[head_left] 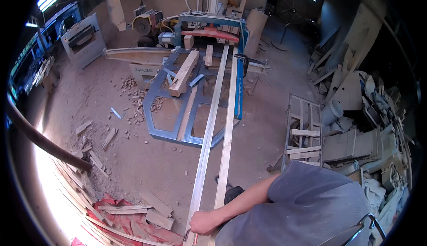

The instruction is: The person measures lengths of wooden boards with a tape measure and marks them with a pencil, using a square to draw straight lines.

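My right hand (205, 223), at the lower middle, rests closed on the near end of a long pale wooden board (208, 132). A thin red pencil-like stick (196, 238) pokes out below its fingers. Beside the fingertips, on the board's left edge, is a small dark object (186, 235) too small to make out. A second long board (227, 152) runs alongside to the right, passing under my wrist. Both boards reach forward over a blue metal machine frame (164, 134), their far ends at its red crossbar (213, 33). My left hand is out of view.
A short thick beam (184, 74) and a wood block (208, 55) lie on the frame. Offcuts (110, 138) and chips litter the floor at left. Planks (160, 218) lie on red sheeting at lower left. A slatted rack (304, 132) and a white bucket (332, 112) stand at right.
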Motion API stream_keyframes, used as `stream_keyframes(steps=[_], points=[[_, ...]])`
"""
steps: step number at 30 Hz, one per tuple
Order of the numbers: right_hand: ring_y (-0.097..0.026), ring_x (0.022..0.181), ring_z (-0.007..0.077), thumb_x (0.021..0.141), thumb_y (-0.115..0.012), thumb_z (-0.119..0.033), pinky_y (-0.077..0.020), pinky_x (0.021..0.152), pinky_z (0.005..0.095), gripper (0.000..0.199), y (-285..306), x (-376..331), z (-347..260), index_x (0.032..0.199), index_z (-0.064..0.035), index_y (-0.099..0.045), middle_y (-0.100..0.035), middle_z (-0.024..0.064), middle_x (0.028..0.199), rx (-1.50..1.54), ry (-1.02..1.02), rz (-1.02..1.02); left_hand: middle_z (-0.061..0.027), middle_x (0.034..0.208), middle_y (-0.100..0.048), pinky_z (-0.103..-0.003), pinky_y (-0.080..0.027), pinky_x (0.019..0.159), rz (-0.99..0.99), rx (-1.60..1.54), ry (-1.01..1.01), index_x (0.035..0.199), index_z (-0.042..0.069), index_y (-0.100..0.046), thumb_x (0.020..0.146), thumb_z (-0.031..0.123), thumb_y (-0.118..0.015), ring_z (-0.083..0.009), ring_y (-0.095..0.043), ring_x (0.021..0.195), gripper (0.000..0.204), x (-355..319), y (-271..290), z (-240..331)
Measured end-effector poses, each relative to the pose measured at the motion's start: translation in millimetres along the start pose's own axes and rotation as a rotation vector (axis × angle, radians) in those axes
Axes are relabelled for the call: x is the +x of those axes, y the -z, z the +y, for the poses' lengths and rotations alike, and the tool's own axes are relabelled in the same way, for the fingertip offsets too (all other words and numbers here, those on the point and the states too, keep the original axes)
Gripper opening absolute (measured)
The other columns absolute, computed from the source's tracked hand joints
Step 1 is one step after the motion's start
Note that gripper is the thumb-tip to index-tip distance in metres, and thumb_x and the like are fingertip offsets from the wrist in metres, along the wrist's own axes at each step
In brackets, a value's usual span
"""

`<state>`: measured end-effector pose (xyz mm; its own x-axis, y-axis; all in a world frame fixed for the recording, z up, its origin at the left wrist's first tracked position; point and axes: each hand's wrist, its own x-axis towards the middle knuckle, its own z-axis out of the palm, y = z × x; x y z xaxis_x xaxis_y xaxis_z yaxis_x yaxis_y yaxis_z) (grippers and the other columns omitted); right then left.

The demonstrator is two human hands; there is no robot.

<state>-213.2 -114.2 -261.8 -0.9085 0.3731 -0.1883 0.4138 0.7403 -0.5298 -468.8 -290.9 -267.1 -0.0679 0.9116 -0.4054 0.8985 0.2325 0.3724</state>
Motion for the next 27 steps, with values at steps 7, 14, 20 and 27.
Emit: stream_keyframes(steps=[7,14,20,27], points=[[-0.072,0.073,0.0430,0.072,-0.069,-0.024,-0.0572,0.065,0.0520,0.022,34,-34,-19,0.071,-0.0022,-0.073,-0.070,0.0214,0.069,0.012,0.043,0.056,-0.0191,0.104,-0.071,-0.047,-0.055,0.080,0.012,-0.050,-0.016,0.117,0.003,-0.068,0.088,0.026,-0.070,-0.0340,-0.068,0.092,0.037,15,19,36],[-0.072,0.076,0.0441,0.076,-0.067,-0.023,-0.0566,0.069,0.0535,0.021,48,-59,-44,0.073,-0.0033,-0.073,-0.072,0.0218,0.076,0.165,0.051,0.048,-0.0178,0.102,-0.071,-0.046,-0.055,0.079,0.044,-0.137,-0.029,0.116,0.003,-0.068,0.089,0.028,-0.070,-0.0325,-0.067,0.090,0.037,9,14,45],[-0.074,0.078,0.0416,0.070,-0.069,-0.021,-0.0570,0.068,0.0526,0.021,25,-55,-63,0.075,-0.0021,-0.075,-0.073,0.0220,0.076,0.032,-0.035,-0.001,-0.0167,0.100,-0.070,-0.045,-0.054,0.079,0.079,-0.211,-0.055,0.115,0.002,-0.068,0.090,0.029,-0.069,-0.0312,-0.066,0.089,0.037,1,7,52],[-0.075,0.079,0.0400,0.061,-0.073,-0.024,-0.0579,0.067,0.0500,0.026,17,-3,-71,0.077,-0.0038,-0.079,-0.075,0.0222,0.079,-0.102,0.107,-0.280,-0.0154,0.099,-0.070,-0.044,-0.054,0.078,0.121,-0.273,-0.049,0.114,0.002,-0.068,0.092,0.031,-0.068,-0.0297,-0.066,0.088,0.037,-13,2,81]])
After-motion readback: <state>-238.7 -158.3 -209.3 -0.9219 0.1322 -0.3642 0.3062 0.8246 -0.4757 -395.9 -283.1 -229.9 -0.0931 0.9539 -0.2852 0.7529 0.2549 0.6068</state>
